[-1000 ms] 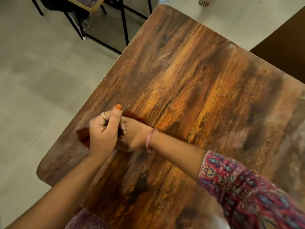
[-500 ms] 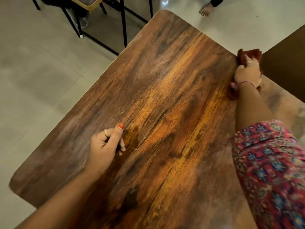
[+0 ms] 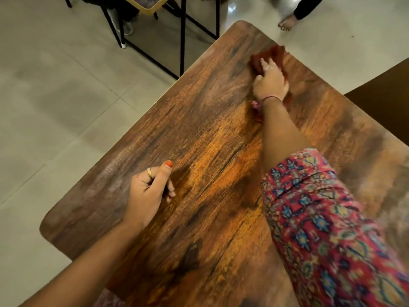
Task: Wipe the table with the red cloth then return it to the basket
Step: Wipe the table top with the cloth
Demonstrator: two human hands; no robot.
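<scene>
The red cloth (image 3: 273,56) lies bunched on the far part of the wooden table (image 3: 199,120), near its far corner. My right hand (image 3: 270,82) presses down on the cloth, fingers spread over it, with cloth showing ahead of the fingers and behind the wrist. My left hand (image 3: 148,191) rests on the near left part of the table, fingers curled with the thumb up, nothing in it. No basket is in view.
Black metal chair legs (image 3: 182,34) stand on the tiled floor beyond the table's far left edge. A person's bare foot (image 3: 286,23) is on the floor past the far corner. A dark brown surface (image 3: 385,103) adjoins the table on the right.
My right hand carried the cloth from beside my left hand to the far right edge, then swept left toward the far corner. My left hand stayed on the table.
</scene>
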